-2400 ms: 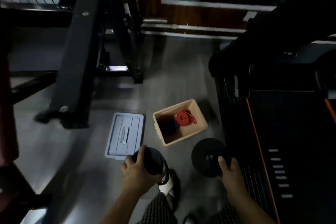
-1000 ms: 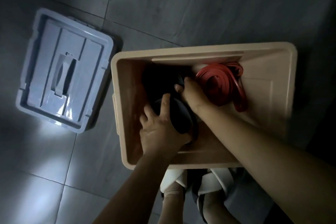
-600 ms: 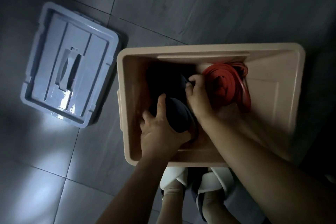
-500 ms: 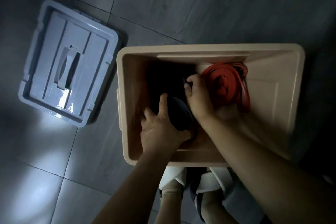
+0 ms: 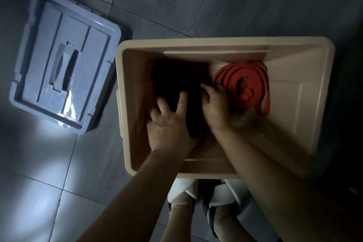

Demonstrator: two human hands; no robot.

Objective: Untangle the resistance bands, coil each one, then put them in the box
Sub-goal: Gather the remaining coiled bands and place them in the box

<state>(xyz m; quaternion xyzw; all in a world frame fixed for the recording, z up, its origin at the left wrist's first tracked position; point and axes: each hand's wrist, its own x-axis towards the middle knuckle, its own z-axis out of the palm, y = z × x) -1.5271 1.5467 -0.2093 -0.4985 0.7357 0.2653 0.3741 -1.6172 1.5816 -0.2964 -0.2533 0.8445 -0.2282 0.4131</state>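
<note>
Dark coiled bands are pressed flat into the beige box by the left hand, fingers spread; the right hand, fingers curled, should steady them beside the red coil.

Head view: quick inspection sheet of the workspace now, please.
Surface: grey tiled floor.
Job's things: beige box open; red band coiled inside at the far wall; dark bands beside it, details too dim.
Clutter: grey lid on the floor, left of the box.
Grippers: left hand spread on the dark bands; right hand curled, grip unclear.
Cables: nothing seen.
Surroundings: person's feet below the box.
</note>
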